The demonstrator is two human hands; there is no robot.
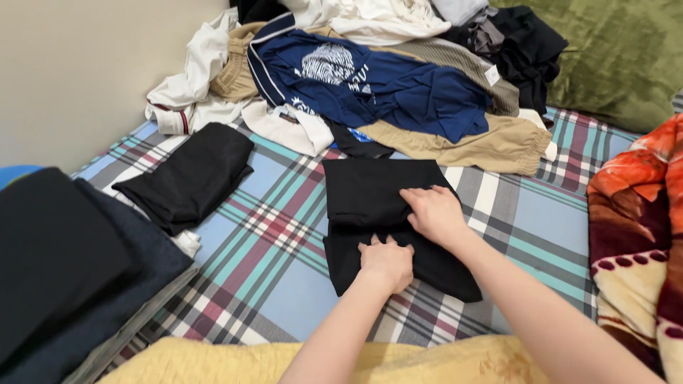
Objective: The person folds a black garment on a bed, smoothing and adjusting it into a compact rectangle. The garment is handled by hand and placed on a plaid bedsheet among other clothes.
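Note:
A black garment (370, 192) lies partly folded on the plaid bedsheet (263, 242), in the middle of the view. My left hand (386, 262) rests on its near half with the fingers curled into the fabric along the fold. My right hand (435, 213) lies flat on the upper folded layer, fingers spread and pressing down. Neither hand lifts the cloth off the bed.
A folded black garment (188, 176) lies to the left. A stack of dark folded clothes (67, 270) sits at the near left. A heap of unfolded clothes with a navy printed shirt (377, 82) fills the back. An orange patterned blanket (640, 227) is at the right, a yellow one (235, 363) near me.

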